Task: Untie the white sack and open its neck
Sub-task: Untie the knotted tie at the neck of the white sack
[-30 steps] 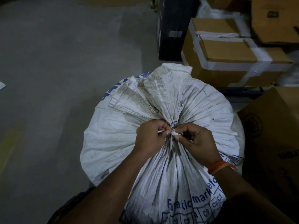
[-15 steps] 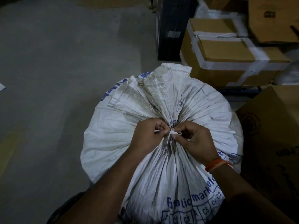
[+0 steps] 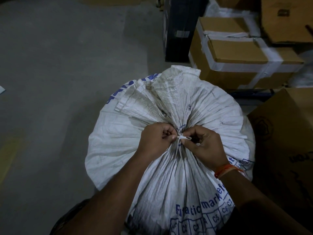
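Note:
A large white woven sack (image 3: pixel 118 143) with blue print stands full in front of me on the floor. Its neck is gathered tight, and the bunched flap (image 3: pixel 169 92) fans out beyond the tie. A thin white string (image 3: pixel 182 137) is knotted around the gathered neck. My left hand (image 3: pixel 155 141) pinches one end of the string to the left of the knot. On the right side, my right hand (image 3: pixel 203 143) pinches the knot loop between thumb and fingertips. An orange band sits on my right wrist.
Taped cardboard boxes (image 3: pixel 237 55) are stacked behind the sack at the right. A black box (image 3: pixel 176 29) stands behind it. Another brown carton (image 3: pixel 288 141) presses close on the right. Bare grey concrete floor (image 3: pixel 59 65) spreads to the left.
Both hands stay at the knot with small finger shifts; the string loop shows a little more between them. The neck remains gathered.

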`<state>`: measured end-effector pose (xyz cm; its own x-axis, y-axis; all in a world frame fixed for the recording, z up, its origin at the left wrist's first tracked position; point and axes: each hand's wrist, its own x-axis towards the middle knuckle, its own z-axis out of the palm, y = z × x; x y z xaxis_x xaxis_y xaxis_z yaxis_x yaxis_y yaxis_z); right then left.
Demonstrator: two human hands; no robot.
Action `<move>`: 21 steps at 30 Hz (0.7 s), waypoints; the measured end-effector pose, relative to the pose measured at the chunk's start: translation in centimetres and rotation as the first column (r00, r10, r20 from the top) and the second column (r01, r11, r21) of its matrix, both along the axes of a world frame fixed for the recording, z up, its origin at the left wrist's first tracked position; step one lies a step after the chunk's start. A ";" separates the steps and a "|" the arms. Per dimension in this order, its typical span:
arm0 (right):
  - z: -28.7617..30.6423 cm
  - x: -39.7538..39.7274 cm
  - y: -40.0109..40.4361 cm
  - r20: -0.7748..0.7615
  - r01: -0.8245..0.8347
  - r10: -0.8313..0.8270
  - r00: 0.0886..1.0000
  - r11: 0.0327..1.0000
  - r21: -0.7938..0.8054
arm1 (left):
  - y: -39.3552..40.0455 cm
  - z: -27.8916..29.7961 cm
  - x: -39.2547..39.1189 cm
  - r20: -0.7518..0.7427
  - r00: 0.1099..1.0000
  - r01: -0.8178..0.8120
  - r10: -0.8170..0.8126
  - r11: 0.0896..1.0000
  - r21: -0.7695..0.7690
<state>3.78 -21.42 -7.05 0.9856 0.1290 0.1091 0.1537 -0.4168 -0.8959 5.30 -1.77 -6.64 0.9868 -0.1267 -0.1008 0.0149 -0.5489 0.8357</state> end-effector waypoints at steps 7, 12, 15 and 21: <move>-0.8 0.1 0.1 0.007 0.002 -0.002 1.000 1.000 -0.004 | -0.4 -0.9 0.0 -0.033 0.999 -0.020 0.019 0.999 -0.032; -1.1 0.1 0.2 0.004 0.007 -0.007 1.000 1.000 -0.002 | -1.0 -1.0 -0.3 -0.043 0.997 -0.061 0.060 0.997 -0.043; -1.3 0.1 0.1 0.004 0.000 0.000 1.000 1.000 -0.012 | -1.1 -1.1 -0.4 -0.057 0.996 -0.075 0.073 0.996 -0.041; -1.8 0.1 0.1 0.000 0.001 -0.001 1.000 1.000 -0.012 | -1.1 -1.3 -0.3 -0.067 0.995 -0.072 0.070 0.997 -0.019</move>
<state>3.86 -21.29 -8.87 0.9858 0.1292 0.1076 0.1533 -0.4277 -0.8909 4.96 -2.87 -7.92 0.9845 -0.0596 -0.1647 0.1092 -0.5262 0.8433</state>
